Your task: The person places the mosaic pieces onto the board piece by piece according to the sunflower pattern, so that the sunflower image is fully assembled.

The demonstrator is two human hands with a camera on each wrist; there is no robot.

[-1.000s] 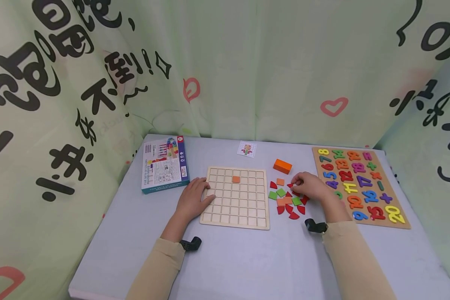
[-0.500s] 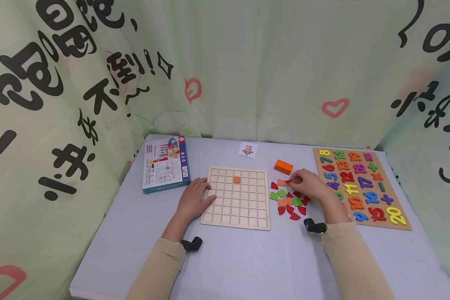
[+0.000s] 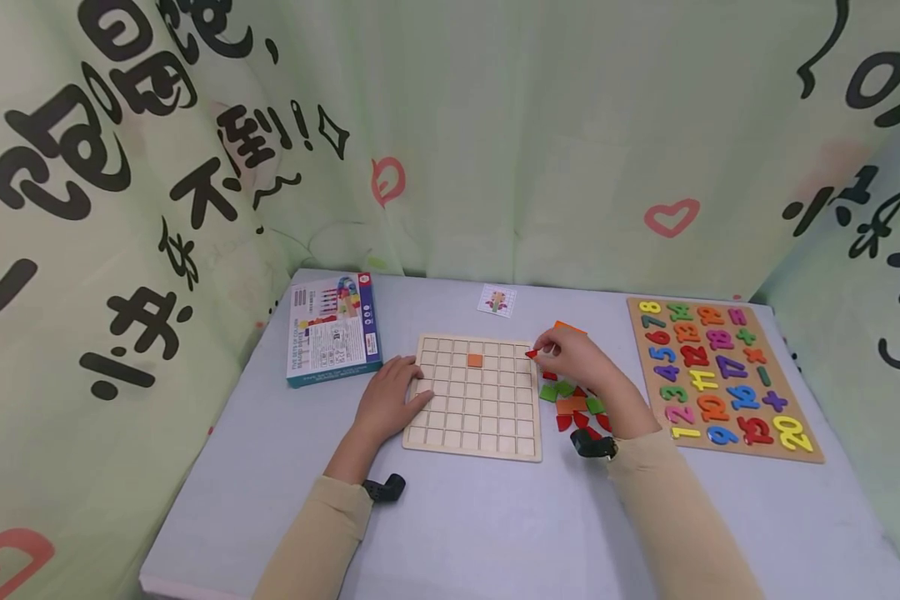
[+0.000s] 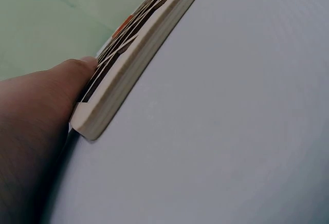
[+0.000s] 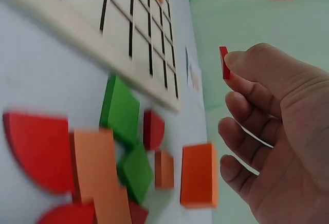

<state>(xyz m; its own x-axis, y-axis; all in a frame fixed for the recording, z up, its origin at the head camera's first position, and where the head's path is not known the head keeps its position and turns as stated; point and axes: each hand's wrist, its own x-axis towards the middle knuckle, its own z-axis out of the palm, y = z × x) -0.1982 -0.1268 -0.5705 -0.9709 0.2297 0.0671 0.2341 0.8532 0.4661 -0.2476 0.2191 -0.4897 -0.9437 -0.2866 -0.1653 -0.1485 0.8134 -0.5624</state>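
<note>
My right hand (image 3: 576, 357) pinches a small red tile (image 5: 224, 62) between thumb and index finger, above the right edge of a wooden grid board (image 3: 471, 425). The tile shows nearly edge-on in the right wrist view. One orange square tile (image 3: 475, 361) sits in a cell near the board's far side. My left hand (image 3: 387, 398) rests at the board's left edge, its thumb lying over the rim. Right of the board lie loose tiles: green squares (image 5: 121, 108), red quarter-circles (image 5: 40, 149) and orange squares (image 5: 100, 175), partly hidden by my right hand in the head view.
An orange block (image 5: 199, 175) stands beyond the loose tiles. Farther right lies a number board (image 3: 727, 383) with colourful numerals. A boxed set (image 3: 330, 329) is at the back left, and a small picture card (image 3: 497, 300) lies behind the grid board. Printed curtains (image 3: 510, 150) surround the table.
My right hand has lifted the red tile from the loose pile and moved left to the grid board's edge. The left hand has stayed in place.
</note>
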